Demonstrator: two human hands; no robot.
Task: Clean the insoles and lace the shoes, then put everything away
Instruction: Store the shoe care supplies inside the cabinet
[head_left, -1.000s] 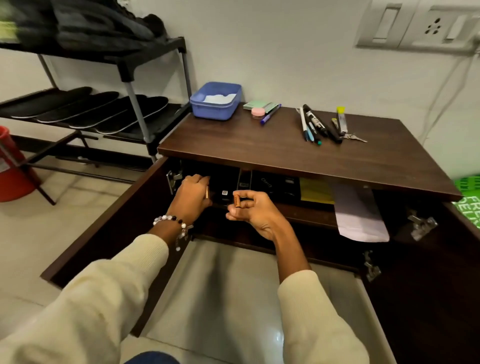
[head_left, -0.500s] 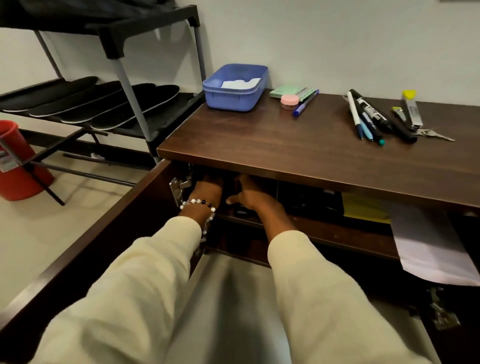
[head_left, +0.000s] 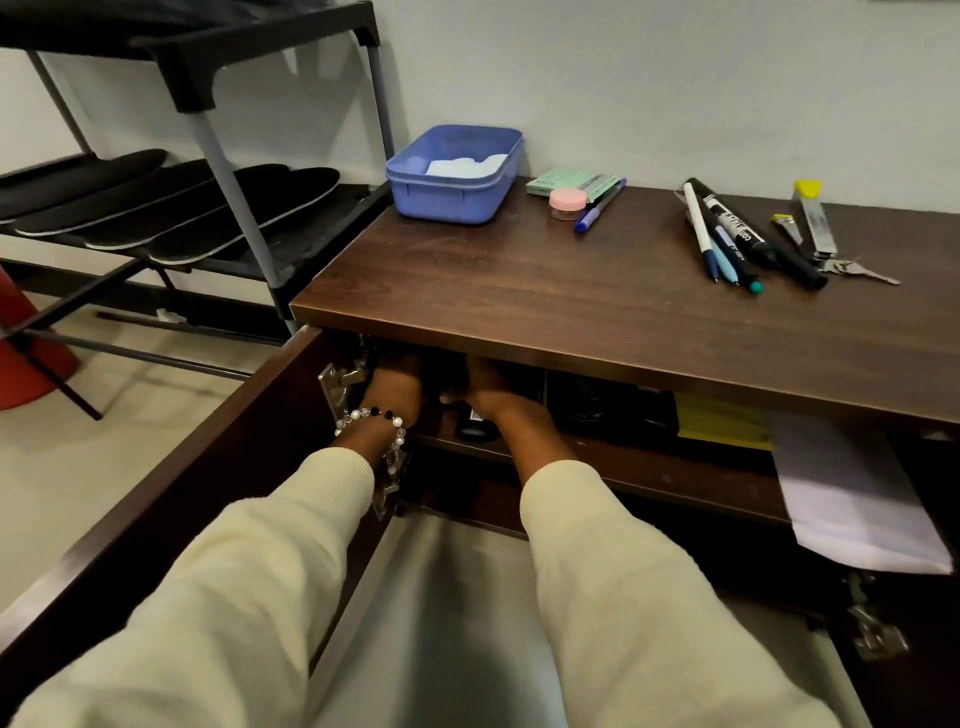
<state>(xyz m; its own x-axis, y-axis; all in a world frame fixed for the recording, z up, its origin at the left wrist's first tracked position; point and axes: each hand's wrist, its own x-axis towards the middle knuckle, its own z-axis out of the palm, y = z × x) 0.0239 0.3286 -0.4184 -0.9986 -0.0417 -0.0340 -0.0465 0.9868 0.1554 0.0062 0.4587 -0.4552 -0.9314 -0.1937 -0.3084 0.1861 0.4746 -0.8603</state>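
Note:
Both my hands reach into the open wooden cabinet (head_left: 571, 312), onto its upper shelf at the left end. My left hand (head_left: 396, 391), with a bead bracelet at the wrist, is next to the door hinge. My right hand (head_left: 485, 395) is close beside it, above a small dark item (head_left: 474, 423) on the shelf. The cabinet top hides the fingers of both hands, so what they hold cannot be seen. Several black insoles (head_left: 171, 213) lie side by side on the shoe rack at the left.
The left cabinet door (head_left: 182, 493) stands wide open beside my left arm. Black boxes (head_left: 608, 410), a yellow item (head_left: 722, 422) and white paper (head_left: 852, 499) fill the shelf to the right. On top sit a blue tub (head_left: 452, 179), a pink jar (head_left: 568, 203), pens (head_left: 727, 239) and keys (head_left: 857, 268). A red bucket (head_left: 26, 353) stands at the far left.
Both hands have gone from in front of the shelf, each pinching a small item, to deep under the cabinet top. The view has moved closer and lower.

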